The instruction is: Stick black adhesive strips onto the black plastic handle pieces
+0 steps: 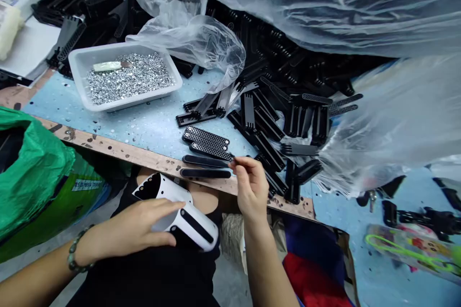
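My left hand point(133, 229) lies over a curved white plastic shell point(207, 220) on my lap, its fingers stretched out and touching it. A black strip is set in the shell's side. Beyond it shows a white section point(175, 191) with small holes; I cannot tell whether it is the same piece. My right hand point(251, 187) is closed in a pinch at the table edge; anything between thumb and finger is too small to make out. By its fingertips lie textured black strips point(207, 140) with silvery nuts at their ends, and smooth black strips point(205, 173).
A white tray point(173, 87) of small metal nuts stands at the back left. Heaps of black plastic parts point(266, 120) spill from clear plastic bags point(389, 120). A green sack point(43, 168) is at the left. A clear pouch with a lime cord point(414, 249) lies right.
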### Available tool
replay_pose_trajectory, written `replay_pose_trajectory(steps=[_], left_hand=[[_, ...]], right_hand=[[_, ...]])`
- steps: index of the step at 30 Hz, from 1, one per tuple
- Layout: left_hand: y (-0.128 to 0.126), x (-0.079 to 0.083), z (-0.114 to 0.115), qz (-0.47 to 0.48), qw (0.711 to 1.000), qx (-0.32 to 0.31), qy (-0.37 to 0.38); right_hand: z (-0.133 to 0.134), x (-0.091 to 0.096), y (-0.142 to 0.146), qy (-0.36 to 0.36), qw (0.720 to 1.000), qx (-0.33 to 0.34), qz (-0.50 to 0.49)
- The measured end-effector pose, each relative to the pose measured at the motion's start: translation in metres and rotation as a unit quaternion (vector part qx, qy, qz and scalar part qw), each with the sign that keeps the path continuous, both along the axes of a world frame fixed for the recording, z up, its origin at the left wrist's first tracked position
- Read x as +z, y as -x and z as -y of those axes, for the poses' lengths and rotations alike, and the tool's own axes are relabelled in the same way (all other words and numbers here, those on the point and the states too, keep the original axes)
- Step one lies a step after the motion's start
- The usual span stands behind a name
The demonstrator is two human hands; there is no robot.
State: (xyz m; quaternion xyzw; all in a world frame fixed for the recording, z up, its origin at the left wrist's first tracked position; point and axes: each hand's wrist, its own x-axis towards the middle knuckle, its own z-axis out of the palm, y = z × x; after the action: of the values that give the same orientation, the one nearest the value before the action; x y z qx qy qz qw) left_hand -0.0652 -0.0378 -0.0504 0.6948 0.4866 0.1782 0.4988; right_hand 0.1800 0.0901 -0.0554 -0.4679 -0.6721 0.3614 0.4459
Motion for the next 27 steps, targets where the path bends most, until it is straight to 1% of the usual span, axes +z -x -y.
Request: replay_pose_trajectory(steps=[1, 2, 3, 4, 5, 7, 9, 12, 15, 17, 19, 21, 24, 27], left_hand=[[0.005, 0.006, -0.012, -0.006, 0.999, 0.035, -0.025], [0.008, 0.010, -0.026, -0.015, 0.995, 0.090, -0.045], [0.011, 0.012, -0.042, -0.024, 0.986, 0.153, -0.062], [0.012, 0.011, -0.058, -0.027, 0.978, 0.199, -0.063], [0.011, 0.008, -0.075, -0.019, 0.974, 0.222, -0.048], [0.008, -0.003, -0.102, 0.015, 0.973, 0.230, -0.007], [0.001, -0.014, -0.120, 0.055, 0.972, 0.227, 0.035], [-0.009, -0.027, -0.131, 0.096, 0.965, 0.228, 0.082], [-0.015, -0.033, -0.134, 0.108, 0.964, 0.233, 0.076], [-0.017, -0.035, -0.136, 0.106, 0.965, 0.234, 0.051], [-0.017, -0.035, -0.139, 0.104, 0.966, 0.232, 0.045], [-0.017, -0.035, -0.142, 0.117, 0.963, 0.231, 0.075], [-0.020, -0.036, -0.145, 0.160, 0.948, 0.236, 0.138], [-0.022, -0.037, -0.147, 0.188, 0.940, 0.245, 0.145]], right_hand=[[-0.011, 0.002, 0.002, -0.045, 0.996, 0.041, 0.068], [-0.020, 0.002, 0.005, -0.084, 0.986, 0.080, 0.122], [-0.028, 0.001, 0.009, -0.114, 0.974, 0.112, 0.159], [-0.035, -0.001, 0.014, -0.131, 0.964, 0.139, 0.186], [-0.041, -0.004, 0.018, -0.139, 0.956, 0.158, 0.205], [-0.049, -0.011, 0.024, -0.144, 0.944, 0.180, 0.236], [-0.055, -0.017, 0.027, -0.142, 0.936, 0.193, 0.258], [-0.059, -0.021, 0.028, -0.143, 0.931, 0.200, 0.270], [-0.059, -0.021, 0.028, -0.143, 0.932, 0.202, 0.267], [-0.059, -0.021, 0.028, -0.134, 0.933, 0.200, 0.269], [-0.059, -0.021, 0.028, -0.123, 0.933, 0.199, 0.272], [-0.059, -0.021, 0.029, -0.121, 0.932, 0.200, 0.277], [-0.060, -0.019, 0.029, -0.128, 0.928, 0.204, 0.285], [-0.060, -0.018, 0.028, -0.125, 0.927, 0.210, 0.285]])
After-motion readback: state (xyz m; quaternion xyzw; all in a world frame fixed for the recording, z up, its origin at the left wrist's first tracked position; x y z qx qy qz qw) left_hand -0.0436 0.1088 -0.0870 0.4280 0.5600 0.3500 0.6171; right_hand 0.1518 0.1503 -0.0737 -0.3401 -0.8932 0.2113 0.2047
